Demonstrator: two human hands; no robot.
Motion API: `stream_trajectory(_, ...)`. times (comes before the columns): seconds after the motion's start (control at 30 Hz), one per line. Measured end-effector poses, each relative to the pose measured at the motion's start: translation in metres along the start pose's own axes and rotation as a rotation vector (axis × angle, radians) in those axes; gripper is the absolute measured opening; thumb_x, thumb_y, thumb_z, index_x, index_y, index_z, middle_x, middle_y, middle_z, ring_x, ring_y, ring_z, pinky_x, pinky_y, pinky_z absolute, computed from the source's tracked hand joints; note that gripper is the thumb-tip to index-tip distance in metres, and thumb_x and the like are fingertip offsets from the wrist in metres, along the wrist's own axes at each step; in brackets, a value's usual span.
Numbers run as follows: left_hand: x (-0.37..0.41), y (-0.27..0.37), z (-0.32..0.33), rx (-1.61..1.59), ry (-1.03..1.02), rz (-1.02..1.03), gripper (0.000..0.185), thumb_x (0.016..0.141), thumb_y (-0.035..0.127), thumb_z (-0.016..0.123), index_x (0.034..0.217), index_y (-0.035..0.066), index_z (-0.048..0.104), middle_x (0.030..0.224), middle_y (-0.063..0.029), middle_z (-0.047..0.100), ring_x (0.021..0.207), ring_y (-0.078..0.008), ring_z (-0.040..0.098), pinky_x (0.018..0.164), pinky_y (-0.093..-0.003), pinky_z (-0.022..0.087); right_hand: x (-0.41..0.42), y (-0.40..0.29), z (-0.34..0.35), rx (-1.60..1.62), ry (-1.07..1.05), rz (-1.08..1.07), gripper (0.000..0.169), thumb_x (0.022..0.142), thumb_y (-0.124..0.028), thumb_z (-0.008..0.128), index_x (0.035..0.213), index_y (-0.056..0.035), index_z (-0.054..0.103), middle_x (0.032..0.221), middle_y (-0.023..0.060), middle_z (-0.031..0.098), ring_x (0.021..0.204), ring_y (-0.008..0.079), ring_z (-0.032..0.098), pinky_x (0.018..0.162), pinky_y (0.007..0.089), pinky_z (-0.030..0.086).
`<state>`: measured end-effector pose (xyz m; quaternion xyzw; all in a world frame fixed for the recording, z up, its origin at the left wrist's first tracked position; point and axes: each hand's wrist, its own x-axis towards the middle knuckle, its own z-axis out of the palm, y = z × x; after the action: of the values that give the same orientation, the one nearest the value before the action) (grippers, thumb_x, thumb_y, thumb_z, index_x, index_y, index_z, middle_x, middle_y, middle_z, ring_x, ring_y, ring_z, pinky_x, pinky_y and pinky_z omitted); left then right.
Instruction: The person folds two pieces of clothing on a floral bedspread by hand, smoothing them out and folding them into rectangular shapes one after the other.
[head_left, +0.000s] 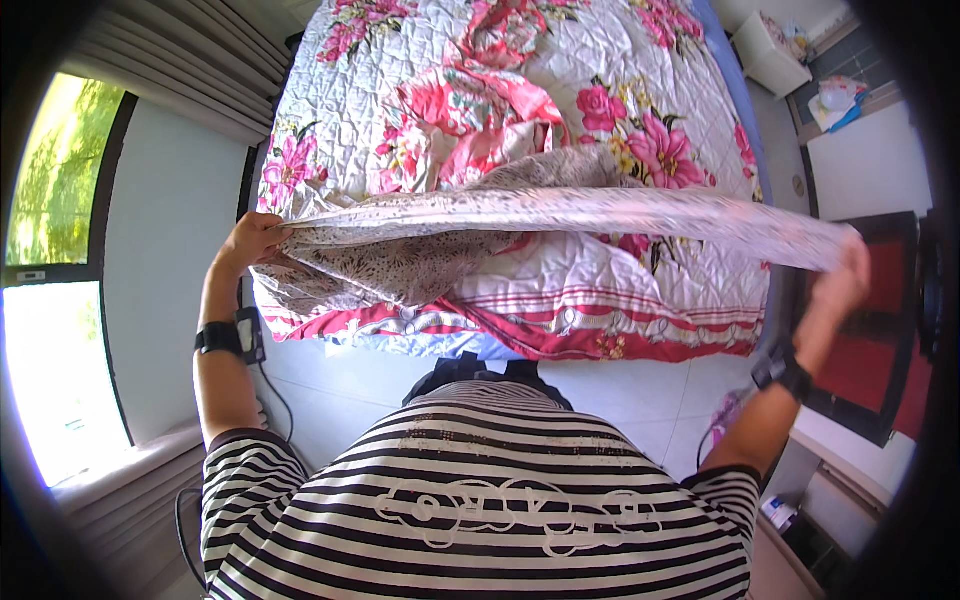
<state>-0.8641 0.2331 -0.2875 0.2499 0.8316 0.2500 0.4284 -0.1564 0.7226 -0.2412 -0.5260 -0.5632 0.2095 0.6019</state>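
Observation:
A patterned pale cloth (525, 214) with dark speckles is stretched between my two hands across the foot of a bed. My left hand (251, 244) grips its gathered left end near the bed's left edge. At the right side, my right hand (841, 274) holds the other end; hand and cloth are blurred there. A darker part of the cloth droops onto the bed below the left hand. Underneath lies a quilted white bedspread (352, 142) with pink flowers and a red border. Crumpled pink-and-red floral fabric (480, 112) rests on it beyond the cloth.
Grey curtains (172, 60) and a bright window (56, 172) are on the left. On the right stand a white cabinet (769, 56) and a dark-framed red panel (855, 322). A cable (279, 394) hangs from the band on my left arm. Pale floor tiles (637, 390) show below the bed.

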Motion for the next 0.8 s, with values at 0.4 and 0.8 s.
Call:
stream_trajectory(0.4,0.043,0.095,0.011,-0.085,-0.225,0.370,0.030,0.087,0.021,0.059,0.064,0.005,0.050,0.051,0.0037,0.039,0.044,-0.0062,0.035,0.039,-0.0268,0.029,0.098,-0.109,-0.138,0.230,-0.299,0.041,0.028,0.090,-0.018,0.054,0.109,0.0026,0.058,0.109,0.0128,0.060,0.095,0.0210,0.059,0.087,0.0321,0.046)
stream_trajectory(0.8,0.178,0.097,0.056,-0.355,0.186,0.082,0.037,0.084,0.032,0.062,0.061,0.004,0.052,0.050,-0.0049,0.045,0.042,-0.0153,0.042,0.039,-0.0334,0.033,0.022,-0.043,-0.004,-0.521,-0.317,-0.215,0.013,0.083,-0.009,0.056,0.083,0.0023,0.062,0.075,0.0076,0.064,0.072,0.0145,0.058,0.068,0.0278,0.045)
